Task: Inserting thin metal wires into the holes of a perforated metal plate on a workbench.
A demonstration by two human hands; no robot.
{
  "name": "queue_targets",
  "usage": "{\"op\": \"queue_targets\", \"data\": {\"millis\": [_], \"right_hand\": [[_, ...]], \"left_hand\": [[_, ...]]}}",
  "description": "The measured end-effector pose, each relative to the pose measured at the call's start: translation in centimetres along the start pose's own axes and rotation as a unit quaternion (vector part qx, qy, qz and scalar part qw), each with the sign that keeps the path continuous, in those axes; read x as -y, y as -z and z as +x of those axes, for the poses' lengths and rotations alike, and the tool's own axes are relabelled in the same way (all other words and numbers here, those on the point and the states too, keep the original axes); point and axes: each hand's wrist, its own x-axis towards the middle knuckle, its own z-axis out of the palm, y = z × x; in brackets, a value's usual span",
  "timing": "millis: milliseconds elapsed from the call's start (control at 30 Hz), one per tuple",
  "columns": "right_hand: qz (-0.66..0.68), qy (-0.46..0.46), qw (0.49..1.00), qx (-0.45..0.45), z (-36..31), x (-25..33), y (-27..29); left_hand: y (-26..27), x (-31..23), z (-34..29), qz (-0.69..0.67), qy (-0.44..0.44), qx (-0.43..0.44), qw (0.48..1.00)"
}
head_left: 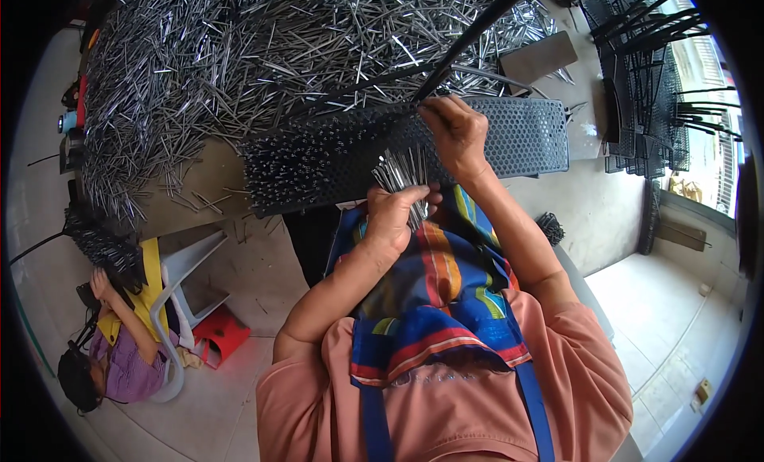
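Observation:
My left hand is closed around a bundle of thin metal rods, whose shiny ends fan out above the fingers. In front of me lies a long dark board full of small holes. Many short rods stand upright in its left part, while the holes at the right show no rods. Over the middle of the board, my right hand is closed in a pinch, thumb and finger pressed together beside a slanting black bar. Whatever lies between those fingertips is too small to make out.
A large heap of loose metal rods covers the table behind the board. The black bar crosses above it, near a flat brown plate. Black mesh racks stand right. Another person sits at lower left by a red stool.

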Motion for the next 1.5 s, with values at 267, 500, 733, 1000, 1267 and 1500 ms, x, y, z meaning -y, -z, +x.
{"op": "queue_targets", "data": {"millis": [267, 500, 733, 1000, 1267, 1500], "right_hand": [[-0.014, 0.005, 1.0, 0.002, -0.4, -0.5, 0.1], [-0.139, 0.033, 0.986, 0.083, 0.8, -0.7, -0.3], [0.18, -0.225, 0.937, 0.196, -1.3, -0.5, 2.6], [0.347, -0.32, 0.877, 0.089, -0.8, -0.6, 3.7], [0.223, -0.067, 0.967, -0.106, 0.1, -1.9, 2.2], [0.171, 0.006, 0.98, -0.1, 0.1, -1.6, 1.7]], "left_hand": [[0.1, 0.0, 0.8, -0.028, 0.001, 0.008, 1.0], [0.0, -0.1, 0.4, -0.029, 0.007, -0.001, 1.0], [-0.7, -0.4, 0.7, -0.024, 0.004, 0.04, 0.999], [-0.2, -0.4, 0.8, 0.018, -0.014, -0.01, 1.0], [-0.4, -0.4, 0.8, 0.018, -0.032, -0.005, 0.999], [-0.5, -0.4, 0.8, 0.005, -0.009, -0.006, 1.0]]}}
